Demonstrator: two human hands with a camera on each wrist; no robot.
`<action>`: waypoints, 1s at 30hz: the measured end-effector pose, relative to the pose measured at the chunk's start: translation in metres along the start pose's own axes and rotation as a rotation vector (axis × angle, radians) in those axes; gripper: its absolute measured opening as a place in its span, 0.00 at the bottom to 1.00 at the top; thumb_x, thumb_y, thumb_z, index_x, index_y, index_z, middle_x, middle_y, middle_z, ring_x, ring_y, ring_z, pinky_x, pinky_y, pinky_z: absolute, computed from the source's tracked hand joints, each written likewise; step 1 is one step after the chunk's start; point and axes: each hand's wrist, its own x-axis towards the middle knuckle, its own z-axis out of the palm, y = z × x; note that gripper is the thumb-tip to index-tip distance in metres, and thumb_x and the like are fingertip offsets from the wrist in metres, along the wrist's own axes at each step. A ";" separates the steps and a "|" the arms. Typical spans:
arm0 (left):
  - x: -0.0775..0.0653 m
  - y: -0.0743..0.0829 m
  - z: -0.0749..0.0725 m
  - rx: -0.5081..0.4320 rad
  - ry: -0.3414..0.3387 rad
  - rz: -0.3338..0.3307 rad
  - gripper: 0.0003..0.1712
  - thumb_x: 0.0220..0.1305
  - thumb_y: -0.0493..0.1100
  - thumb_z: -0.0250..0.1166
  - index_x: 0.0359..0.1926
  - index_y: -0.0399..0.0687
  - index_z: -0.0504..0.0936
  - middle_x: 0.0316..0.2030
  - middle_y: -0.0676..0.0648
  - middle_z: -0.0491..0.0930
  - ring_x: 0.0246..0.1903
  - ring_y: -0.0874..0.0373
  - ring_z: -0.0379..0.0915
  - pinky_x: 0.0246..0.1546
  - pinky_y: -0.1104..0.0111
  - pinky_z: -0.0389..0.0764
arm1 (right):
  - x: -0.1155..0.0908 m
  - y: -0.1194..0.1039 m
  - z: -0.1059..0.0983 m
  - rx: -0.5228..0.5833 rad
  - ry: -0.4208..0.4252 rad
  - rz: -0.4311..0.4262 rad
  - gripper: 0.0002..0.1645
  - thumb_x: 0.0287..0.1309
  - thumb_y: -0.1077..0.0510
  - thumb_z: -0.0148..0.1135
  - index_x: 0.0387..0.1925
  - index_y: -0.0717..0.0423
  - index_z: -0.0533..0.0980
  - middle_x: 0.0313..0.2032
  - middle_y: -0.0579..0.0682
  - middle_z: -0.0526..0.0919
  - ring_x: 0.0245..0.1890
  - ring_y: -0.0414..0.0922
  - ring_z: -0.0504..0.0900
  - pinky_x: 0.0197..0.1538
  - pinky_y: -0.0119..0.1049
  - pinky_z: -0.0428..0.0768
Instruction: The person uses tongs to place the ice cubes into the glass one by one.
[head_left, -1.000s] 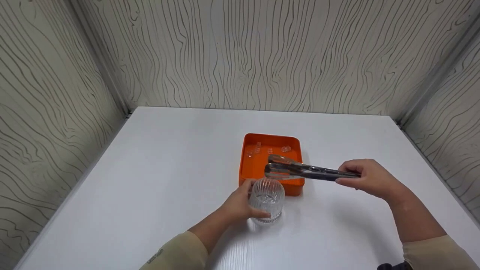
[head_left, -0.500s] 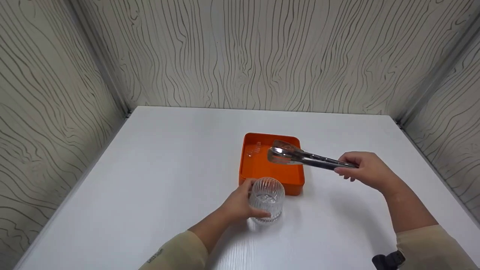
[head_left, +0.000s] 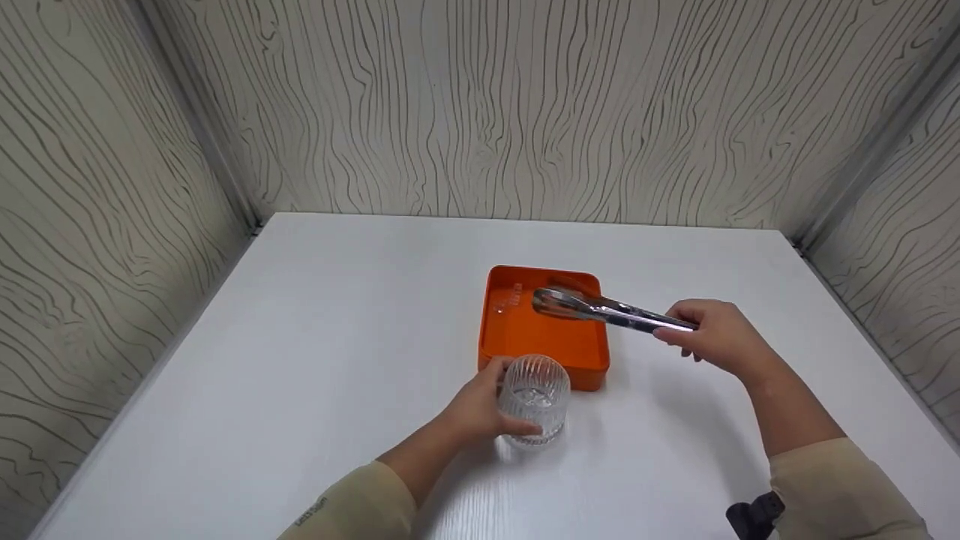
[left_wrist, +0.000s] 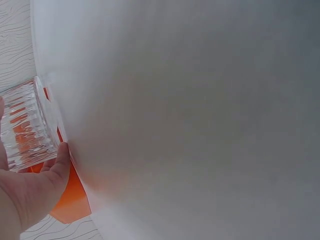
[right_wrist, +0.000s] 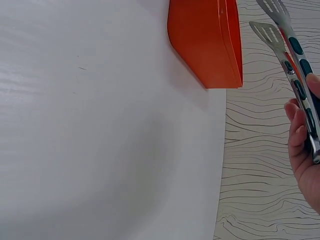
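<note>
A ribbed clear glass (head_left: 536, 401) stands upright on the table at the front of an orange tray (head_left: 491, 334). My left hand (head_left: 480, 405) grips it from the left, thumb along its near side; the left wrist view shows the fingers round the glass (left_wrist: 27, 127) too. My right hand (head_left: 716, 337) holds metal tongs (head_left: 630, 313) by the handle end. Their slotted heads hang over the tray, and in the right wrist view the tongs' arms (right_wrist: 295, 65) stand apart. Small clear cubes (head_left: 515, 294) lie in the tray's far left part. The tongs hide some of the tray floor.
The white table (head_left: 337, 337) extends to both sides of the tray. Wood-grain panels (head_left: 480, 112) stand behind it and on the left and right. A small black device (head_left: 754, 514) sits at the right sleeve.
My right hand has moved the tongs away from me and slightly left, from near the glass to over the tray's far right part. The left hand and glass have stayed put.
</note>
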 end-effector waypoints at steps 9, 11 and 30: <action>0.000 -0.001 -0.001 0.005 -0.001 0.018 0.46 0.32 0.56 0.78 0.55 0.63 0.63 0.51 0.56 0.71 0.54 0.52 0.67 0.55 0.51 0.69 | 0.015 -0.006 0.012 -0.043 -0.008 0.077 0.18 0.55 0.45 0.61 0.35 0.55 0.76 0.27 0.52 0.75 0.26 0.47 0.74 0.28 0.34 0.74; -0.001 -0.001 -0.001 0.012 -0.002 0.026 0.46 0.32 0.56 0.77 0.55 0.63 0.63 0.51 0.56 0.71 0.54 0.53 0.67 0.55 0.52 0.70 | 0.017 -0.008 0.016 -0.050 -0.001 0.093 0.16 0.55 0.46 0.61 0.34 0.55 0.76 0.26 0.53 0.76 0.25 0.47 0.73 0.28 0.34 0.74; -0.002 0.000 -0.001 0.016 0.010 0.023 0.46 0.31 0.55 0.78 0.54 0.62 0.63 0.50 0.55 0.72 0.52 0.52 0.68 0.54 0.51 0.70 | 0.032 -0.024 0.048 -0.071 0.040 0.213 0.17 0.56 0.48 0.60 0.36 0.59 0.77 0.28 0.53 0.76 0.29 0.48 0.71 0.30 0.34 0.73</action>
